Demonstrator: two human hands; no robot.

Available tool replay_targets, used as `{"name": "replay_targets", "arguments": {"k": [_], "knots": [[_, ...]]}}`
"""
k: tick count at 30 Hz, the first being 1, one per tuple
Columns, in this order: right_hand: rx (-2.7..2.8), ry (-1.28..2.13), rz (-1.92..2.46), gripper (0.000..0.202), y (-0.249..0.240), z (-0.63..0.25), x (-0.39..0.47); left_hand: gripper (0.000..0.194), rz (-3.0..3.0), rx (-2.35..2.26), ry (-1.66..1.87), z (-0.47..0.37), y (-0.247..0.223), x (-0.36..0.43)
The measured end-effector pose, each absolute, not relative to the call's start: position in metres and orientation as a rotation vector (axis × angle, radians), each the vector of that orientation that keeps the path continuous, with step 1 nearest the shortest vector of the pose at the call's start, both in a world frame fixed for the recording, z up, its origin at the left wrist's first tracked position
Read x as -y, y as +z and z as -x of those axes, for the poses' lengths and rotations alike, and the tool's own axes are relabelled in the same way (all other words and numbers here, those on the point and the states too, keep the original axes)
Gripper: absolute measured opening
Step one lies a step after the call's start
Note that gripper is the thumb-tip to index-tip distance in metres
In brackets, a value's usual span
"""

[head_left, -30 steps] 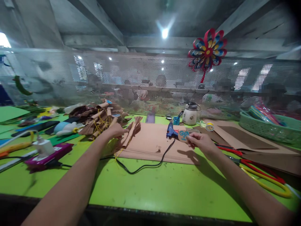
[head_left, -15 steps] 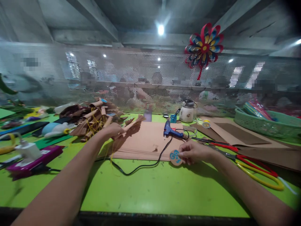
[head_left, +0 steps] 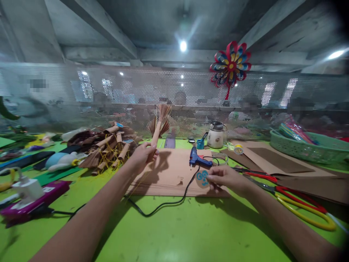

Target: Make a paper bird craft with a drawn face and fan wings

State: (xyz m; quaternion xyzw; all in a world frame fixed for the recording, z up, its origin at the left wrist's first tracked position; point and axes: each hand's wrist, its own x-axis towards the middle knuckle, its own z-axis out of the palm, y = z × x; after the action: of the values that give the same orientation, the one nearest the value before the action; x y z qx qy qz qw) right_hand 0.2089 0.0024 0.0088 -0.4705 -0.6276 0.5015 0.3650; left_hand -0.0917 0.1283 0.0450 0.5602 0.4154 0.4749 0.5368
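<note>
Held upright by its lower end in my left hand (head_left: pixel 147 154) is a brown folded-paper figure (head_left: pixel 157 133) with fanned pleats at its top and sides. Yellow strings hang below that hand. My right hand (head_left: pixel 220 178) pinches a round brown paper disc (head_left: pixel 202 179) with blue markings, above the front right of the brown paper sheets (head_left: pixel 163 174). Just behind the disc, a blue glue gun (head_left: pixel 197 158) rests on the sheets, its black cord running forward and left.
Similar paper figures (head_left: pixel 114 145) are heaped at the left, beyond a purple power strip (head_left: pixel 35 202). Scissors (head_left: pixel 300 203) lie right of my right hand. Further back are a jar (head_left: pixel 216 135), a blue pot (head_left: pixel 200 144) and a green basket (head_left: pixel 308 147).
My left hand has moved right and raised the paper figure from lying low to upright. My right hand still holds the disc, now raised slightly over the sheets. The view has tilted up a little.
</note>
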Motion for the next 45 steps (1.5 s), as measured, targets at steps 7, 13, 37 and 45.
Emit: {"name": "replay_targets", "arguments": {"k": [7,13,37,45], "knots": [[1.488,1.299,1.035,0.033,0.016,-0.201,0.007,0.013,-1.272,-0.703,1.142,0.054,0.040,-0.093],[1.407,1.314,0.918,0.029,0.020,-0.196,0.015,0.036,-1.224,-0.592,1.014,0.028,0.039,-0.051],[1.331,1.274,0.955,0.035,0.024,-0.177,0.015,0.030,-1.082,-0.481,0.846,0.013,0.021,-0.029],[1.267,1.353,0.928,0.037,0.020,-0.169,0.012,0.033,-1.096,-0.369,0.805,0.010,0.019,-0.027]]}}
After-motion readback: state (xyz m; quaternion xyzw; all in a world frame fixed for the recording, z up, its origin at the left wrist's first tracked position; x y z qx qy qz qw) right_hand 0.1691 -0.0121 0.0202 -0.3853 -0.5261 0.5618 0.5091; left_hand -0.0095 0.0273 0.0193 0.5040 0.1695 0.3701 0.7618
